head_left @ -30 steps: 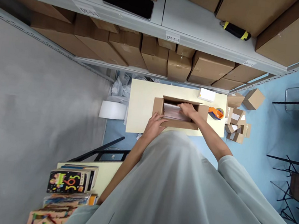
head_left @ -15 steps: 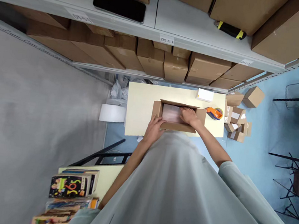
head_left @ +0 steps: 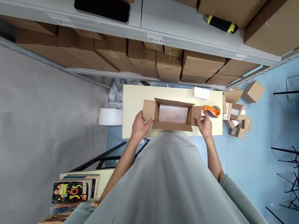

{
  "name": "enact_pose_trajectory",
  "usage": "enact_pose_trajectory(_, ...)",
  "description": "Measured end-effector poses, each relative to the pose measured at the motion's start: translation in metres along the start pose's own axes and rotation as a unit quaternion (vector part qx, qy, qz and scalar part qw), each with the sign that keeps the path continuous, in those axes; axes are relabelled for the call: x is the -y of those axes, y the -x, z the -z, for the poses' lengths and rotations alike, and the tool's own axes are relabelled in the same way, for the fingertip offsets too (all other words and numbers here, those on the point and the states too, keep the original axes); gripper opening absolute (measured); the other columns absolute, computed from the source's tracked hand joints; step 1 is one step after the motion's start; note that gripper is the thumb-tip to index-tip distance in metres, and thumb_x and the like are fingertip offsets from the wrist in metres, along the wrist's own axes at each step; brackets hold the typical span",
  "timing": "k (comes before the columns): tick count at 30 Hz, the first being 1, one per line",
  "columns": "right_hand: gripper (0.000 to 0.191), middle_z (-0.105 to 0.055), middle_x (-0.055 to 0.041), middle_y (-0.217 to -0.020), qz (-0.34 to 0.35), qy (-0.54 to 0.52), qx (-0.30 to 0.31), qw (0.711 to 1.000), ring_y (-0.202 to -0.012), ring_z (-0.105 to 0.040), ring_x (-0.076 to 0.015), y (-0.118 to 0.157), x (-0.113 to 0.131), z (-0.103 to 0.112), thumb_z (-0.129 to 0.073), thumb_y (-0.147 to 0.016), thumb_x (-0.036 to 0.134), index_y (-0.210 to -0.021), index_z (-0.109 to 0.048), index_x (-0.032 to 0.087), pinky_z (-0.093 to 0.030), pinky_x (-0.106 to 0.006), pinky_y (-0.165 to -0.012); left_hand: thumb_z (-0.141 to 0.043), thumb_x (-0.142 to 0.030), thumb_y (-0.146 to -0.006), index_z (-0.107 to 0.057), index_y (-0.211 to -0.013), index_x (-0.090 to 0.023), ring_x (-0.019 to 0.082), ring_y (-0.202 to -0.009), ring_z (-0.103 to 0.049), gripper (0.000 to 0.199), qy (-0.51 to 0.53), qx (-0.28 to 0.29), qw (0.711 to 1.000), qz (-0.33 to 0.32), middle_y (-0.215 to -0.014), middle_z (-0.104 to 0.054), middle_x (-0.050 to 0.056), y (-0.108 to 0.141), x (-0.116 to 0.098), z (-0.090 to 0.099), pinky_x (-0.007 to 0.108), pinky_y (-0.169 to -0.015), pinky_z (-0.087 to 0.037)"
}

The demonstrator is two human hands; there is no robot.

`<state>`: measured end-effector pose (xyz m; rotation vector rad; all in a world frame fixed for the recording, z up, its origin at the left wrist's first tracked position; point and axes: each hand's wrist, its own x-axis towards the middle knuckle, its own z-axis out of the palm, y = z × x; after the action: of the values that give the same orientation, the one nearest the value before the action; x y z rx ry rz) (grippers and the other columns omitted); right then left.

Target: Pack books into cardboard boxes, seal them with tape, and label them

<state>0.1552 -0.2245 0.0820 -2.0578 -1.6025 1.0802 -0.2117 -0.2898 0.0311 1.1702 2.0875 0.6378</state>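
Observation:
An open cardboard box sits on the pale yellow table, its side flaps spread outward. Inside lies something flat under a translucent, pinkish-white plastic surface. My left hand grips the near edge of the left flap, thumb by the box's corner and fingers at the flap's outer side. At the right flap, my right hand has its thumb near the flap's corner and its fingers apart. Just beyond those fingers is an orange tape dispenser with a roll of tape.
A small white box stands at the table's far edge. Shelves with cardboard boxes rise behind, holding a black phone and a utility knife. Small cartons lie right; books are stacked lower left.
My right hand has come out of the box and moved right to its right flap. My left hand has shifted left from the near corner to the left flap. The view has shifted slightly.

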Motion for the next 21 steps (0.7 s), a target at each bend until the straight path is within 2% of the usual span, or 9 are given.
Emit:
enact_pose_trajectory(3,0.061,-0.081,-0.0164,-0.129,0.053,-0.034,0.011,0.998,-0.093,-0.080,-0.0276,0.013,0.011,-0.014,-0.058,-0.106,0.060,-0.151,-0.062,0.020,-0.067,-0.044,-0.089,-0.074,-0.051,-0.096,-0.050,-0.162,-0.014,0.041,-0.151,-0.059,0.079,-0.005,-0.003,1.000,-0.029,-0.161,-0.061,0.024,0.010,-0.012,0.007,0.057,-0.129,-0.047)
enact_pose_trajectory(5,0.054,-0.080,-0.0159,-0.134,0.077,-0.042,0.042,0.995,-0.096,-0.080,-0.0262,0.018,0.017,-0.024,-0.055,-0.109,0.058,-0.145,-0.067,0.020,-0.067,-0.043,-0.091,-0.071,-0.052,-0.099,-0.048,-0.164,-0.016,0.038,-0.150,-0.061,0.078,-0.006,0.013,0.998,-0.063,-0.160,-0.063,0.022,0.019,-0.023,0.009,0.055,-0.128,-0.049)
enact_pose_trajectory(8,0.046,-0.077,-0.0158,-0.142,0.100,-0.018,0.102,0.990,-0.106,-0.080,-0.0261,0.014,0.020,-0.037,-0.055,-0.111,0.053,-0.138,-0.074,0.021,-0.066,-0.043,-0.100,-0.069,-0.053,-0.102,-0.046,-0.166,-0.021,0.035,-0.147,-0.065,0.075,-0.002,0.105,0.989,-0.108,-0.155,-0.070,0.016,0.030,-0.038,0.005,0.052,-0.126,-0.051)
enact_pose_trajectory(10,0.044,-0.075,-0.0161,-0.146,0.112,0.008,0.138,0.984,-0.117,-0.079,-0.0271,0.008,0.018,-0.039,-0.058,-0.111,0.051,-0.140,-0.074,0.021,-0.063,-0.045,-0.108,-0.075,-0.056,-0.097,-0.048,-0.167,-0.023,0.036,-0.152,-0.061,0.082,-0.018,0.182,0.974,-0.131,-0.158,-0.068,0.015,0.034,-0.042,-0.001,0.053,-0.126,-0.050)
enact_pose_trajectory(13,0.061,-0.068,-0.0177,-0.157,0.144,0.050,0.204,0.967,-0.140,-0.069,-0.0328,0.002,0.011,-0.032,-0.078,-0.100,0.052,-0.151,-0.069,0.020,-0.055,-0.050,-0.123,-0.089,-0.050,-0.085,-0.050,-0.167,-0.024,0.041,-0.163,-0.047,0.094,-0.057,0.243,0.955,-0.161,-0.168,-0.059,0.017,0.033,-0.037,-0.008,0.057,-0.130,-0.046)
enact_pose_trajectory(15,0.083,-0.058,-0.0179,-0.168,0.179,0.087,0.248,0.948,-0.155,-0.057,-0.0378,0.001,0.006,-0.023,-0.095,-0.084,0.050,-0.156,-0.066,0.021,-0.047,-0.055,-0.131,-0.086,-0.037,-0.086,-0.051,-0.166,-0.023,0.040,-0.164,-0.047,0.089,-0.063,0.227,0.957,-0.172,-0.168,-0.059,0.017,0.029,-0.029,-0.009,0.057,-0.132,-0.044)
enact_pose_trajectory(17,0.086,-0.052,-0.0173,-0.173,0.206,0.123,0.255,0.937,-0.161,-0.050,-0.0397,0.002,0.000,-0.015,-0.099,-0.080,0.042,-0.157,-0.066,0.023,-0.043,-0.058,-0.134,-0.080,-0.027,-0.089,-0.052,-0.165,-0.024,0.037,-0.158,-0.055,0.081,-0.048,0.188,0.966,-0.169,-0.161,-0.065,0.016,0.024,-0.020,-0.008,0.056,-0.131,-0.047)
enact_pose_trajectory(19,0.072,-0.056,-0.0179,-0.169,0.209,0.141,0.213,0.944,-0.159,-0.051,-0.0385,0.001,-0.005,-0.010,-0.089,-0.090,0.036,-0.157,-0.066,0.022,-0.043,-0.058,-0.134,-0.078,-0.027,-0.092,-0.050,-0.166,-0.026,0.034,-0.146,-0.066,0.079,-0.020,0.153,0.976,-0.154,-0.152,-0.072,0.014,0.016,-0.012,-0.006,0.055,-0.125,-0.053)
enact_pose_trajectory(21,0.067,-0.062,-0.0193,-0.162,0.184,0.142,0.145,0.962,-0.155,-0.055,-0.0379,-0.005,-0.007,-0.008,-0.078,-0.099,0.035,-0.162,-0.059,0.021,-0.048,-0.059,-0.130,-0.078,-0.031,-0.095,-0.043,-0.170,-0.028,0.032,-0.132,-0.074,0.082,0.008,0.118,0.984,-0.132,-0.151,-0.073,0.013,0.006,-0.009,-0.005,0.053,-0.116,-0.060)
